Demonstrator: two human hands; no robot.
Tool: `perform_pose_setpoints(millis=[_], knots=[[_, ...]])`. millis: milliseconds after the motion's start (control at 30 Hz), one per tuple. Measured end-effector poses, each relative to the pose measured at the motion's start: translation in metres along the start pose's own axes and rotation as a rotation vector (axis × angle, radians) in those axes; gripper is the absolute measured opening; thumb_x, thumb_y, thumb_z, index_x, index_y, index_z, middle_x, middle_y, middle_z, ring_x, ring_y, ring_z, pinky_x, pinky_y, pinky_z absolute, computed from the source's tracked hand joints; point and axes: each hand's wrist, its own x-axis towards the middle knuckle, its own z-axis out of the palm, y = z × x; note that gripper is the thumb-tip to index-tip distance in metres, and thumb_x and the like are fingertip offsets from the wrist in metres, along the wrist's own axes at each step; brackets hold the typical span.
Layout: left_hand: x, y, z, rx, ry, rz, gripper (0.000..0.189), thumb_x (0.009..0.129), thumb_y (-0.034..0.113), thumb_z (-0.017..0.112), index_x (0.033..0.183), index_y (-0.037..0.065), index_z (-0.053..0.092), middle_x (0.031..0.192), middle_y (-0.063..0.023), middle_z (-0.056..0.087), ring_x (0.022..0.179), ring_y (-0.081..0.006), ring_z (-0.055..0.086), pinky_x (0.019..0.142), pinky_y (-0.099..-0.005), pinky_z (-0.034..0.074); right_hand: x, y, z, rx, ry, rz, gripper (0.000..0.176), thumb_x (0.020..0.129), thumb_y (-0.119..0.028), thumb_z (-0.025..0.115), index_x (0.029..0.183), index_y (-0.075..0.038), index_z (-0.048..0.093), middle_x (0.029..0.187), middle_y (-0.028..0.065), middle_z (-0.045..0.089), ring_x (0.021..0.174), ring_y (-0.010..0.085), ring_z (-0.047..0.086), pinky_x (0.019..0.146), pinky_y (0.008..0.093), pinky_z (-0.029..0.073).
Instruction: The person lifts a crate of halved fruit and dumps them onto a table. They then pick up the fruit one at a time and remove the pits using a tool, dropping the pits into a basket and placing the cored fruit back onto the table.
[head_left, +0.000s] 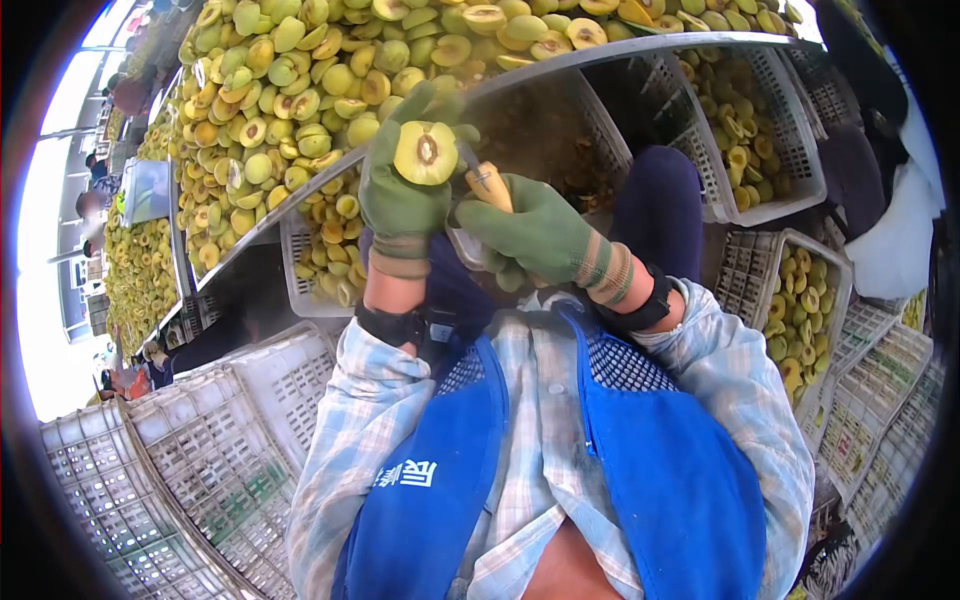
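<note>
My left hand (405, 205), in a green knit glove, grips a halved yellow-green fruit (425, 153). Its cut face is turned up and shows a brown pit cavity in the middle. A short wooden-handled knife (490, 187) is in my right hand (540, 230), gloved the same way, with the fingers wrapped round the handle. The knife's thin metal end points at the right edge of the fruit half. Just beyond both hands, a heap of halved fruit (290, 110) covers a metal-edged table (330, 178).
Below the table edge, a crate (300, 262) of fruit halves stands left of my knees, and a bin (600, 125) with brown scraps lies ahead. More fruit-filled crates (805, 190) are at right. Stacked white crates (215, 440) stand at lower left. Another person's dark leg (855, 180) shows at right.
</note>
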Motion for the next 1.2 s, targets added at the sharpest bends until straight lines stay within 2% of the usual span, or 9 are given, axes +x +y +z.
perform_pose_setpoints(millis=[367,500,600,700,800,900,933,1033,1200], knots=[[-0.035,-0.011,0.041,0.314,0.064,0.191,0.047,0.098,0.033,0.04,0.121,-0.006,0.055,0.109,-0.0203,0.062,0.09,-0.0265,0.064,0.08,-0.0365,0.054,-0.023,0.013,0.01,-0.036,0.036,0.027,0.033,0.089,-0.035,0.057,0.104,-0.006,0.052,0.067,0.0036,0.06,0.046,0.0106,0.057,0.035,0.0245,0.043],[-0.038,-0.012,0.042,0.405,0.091,0.222,0.039,0.096,0.024,0.042,0.113,-0.006,0.06,0.105,-0.0193,0.064,0.087,-0.0237,0.064,0.077,-0.0341,0.055,-0.032,0.007,0.014,-0.026,0.014,0.077,0.033,0.09,-0.037,0.058,0.091,-0.004,0.055,0.064,0.0037,0.058,0.045,0.011,0.057,0.035,0.0234,0.041],[-0.042,-0.009,0.041,0.718,0.047,0.278,0.045,0.098,0.03,0.039,0.12,-0.006,0.056,0.11,-0.0211,0.063,0.084,-0.0255,0.065,0.075,-0.0346,0.055,-0.036,0.005,0.009,-0.05,-0.059,0.092,0.035,0.089,-0.038,0.058,0.089,-0.004,0.055,0.064,0.0042,0.058,0.045,0.0114,0.057,0.035,0.0235,0.041],[-0.043,-0.005,0.037,0.553,0.05,0.151,0.043,0.096,0.028,0.04,0.117,-0.005,0.058,0.107,-0.0203,0.064,0.081,-0.0248,0.065,0.074,-0.0335,0.055,-0.037,0.003,0.007,-0.087,-0.092,0.093,0.035,0.089,-0.038,0.058,0.089,-0.003,0.055,0.065,0.0049,0.058,0.045,0.0118,0.057,0.035,0.0236,0.041],[-0.044,-0.009,0.035,0.845,0.018,0.282,0.042,0.096,0.027,0.04,0.115,-0.006,0.059,0.103,-0.0198,0.065,0.08,-0.0244,0.065,0.073,-0.0326,0.055,-0.036,0.007,0.004,-0.025,-0.131,0.111,0.034,0.089,-0.037,0.058,0.089,-0.003,0.056,0.066,0.0054,0.058,0.046,0.0121,0.057,0.035,0.0239,0.042],[-0.045,-0.009,0.036,0.576,0.072,0.219,0.024,0.09,0.003,0.047,0.106,-0.003,0.064,0.097,-0.0136,0.066,0.077,-0.0181,0.064,0.07,-0.0291,0.055,-0.035,0.01,0.005,0.009,-0.146,0.098,0.033,0.089,-0.036,0.058,0.089,-0.003,0.056,0.065,0.0055,0.058,0.046,0.0123,0.057,0.035,0.0244,0.042],[-0.044,-0.011,0.031,0.691,-0.013,0.306,0.023,0.088,-0.001,0.049,0.106,-0.002,0.064,0.097,-0.0128,0.066,0.079,-0.0181,0.065,0.069,-0.028,0.056,-0.034,0.011,0.006,-0.025,-0.131,0.103,0.033,0.089,-0.036,0.057,0.089,-0.003,0.056,0.065,0.0055,0.058,0.046,0.0125,0.057,0.035,0.0246,0.042],[-0.044,-0.012,0.029,0.944,-0.031,0.349,0.044,0.098,0.03,0.039,0.112,-0.005,0.061,0.101,-0.0189,0.066,0.079,-0.0221,0.066,0.072,-0.0325,0.056,-0.027,0.016,0.003,-0.092,-0.134,0.099,0.032,0.089,-0.034,0.057,0.091,-0.002,0.056,0.065,0.0054,0.059,0.046,0.0127,0.057,0.035,0.0251,0.042],[-0.042,-0.014,0.027,0.8,0.031,0.206,0.044,0.099,0.031,0.038,0.109,-0.005,0.062,0.098,-0.0187,0.066,0.077,-0.0222,0.066,0.072,-0.0327,0.056,-0.026,0.016,0.003,-0.15,-0.109,0.09,0.031,0.089,-0.033,0.056,0.093,-0.002,0.055,0.066,0.0054,0.059,0.046,0.0131,0.058,0.035,0.0255,0.042]])
